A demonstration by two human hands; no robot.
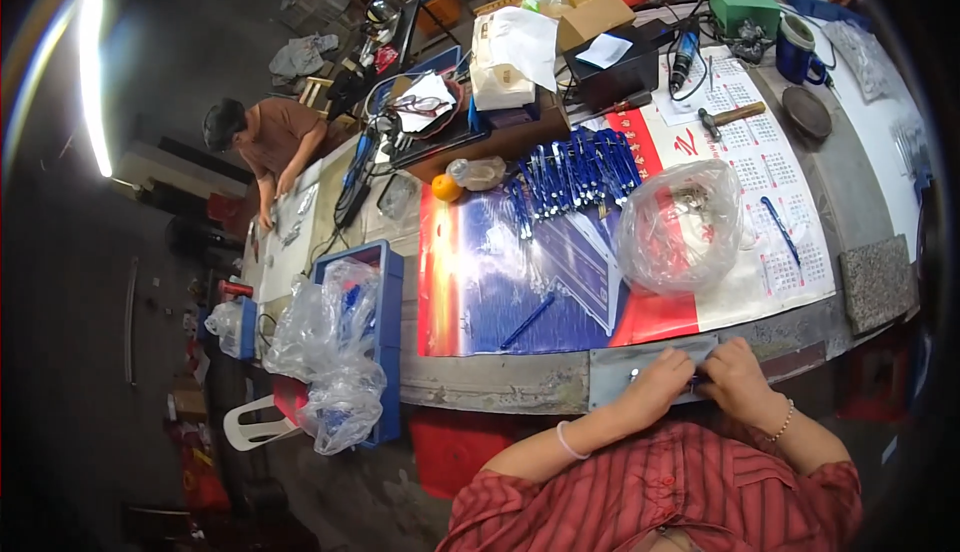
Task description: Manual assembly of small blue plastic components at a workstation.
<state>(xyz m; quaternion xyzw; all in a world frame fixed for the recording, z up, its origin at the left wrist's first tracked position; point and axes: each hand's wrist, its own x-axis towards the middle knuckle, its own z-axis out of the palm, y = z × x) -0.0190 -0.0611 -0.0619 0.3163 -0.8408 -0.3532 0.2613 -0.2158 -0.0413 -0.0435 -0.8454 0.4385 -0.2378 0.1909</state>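
Note:
My left hand (655, 380) and my right hand (735, 377) meet at the near edge of the workbench, over a grey metal plate (610, 377). Both pinch a small dark-blue item between the fingertips; most of it is hidden by my fingers. A loose blue pen (528, 321) lies on the poster-covered bench top (480, 282) just beyond my hands. A fanned row of blue pens (570, 174) lies farther back. A clear plastic bag (678, 227) stands to the right of them. Clear flat sleeves (585, 262) rest beside the loose pen.
A blue crate (385, 352) stuffed with plastic bags hangs at the bench's left end. Another person (265, 137) works at the far left. A hammer (732, 117), blue mug (797, 52), green box (742, 4), orange (446, 188), cardboard boxes and cables crowd the back. A stone block (878, 282) sits right.

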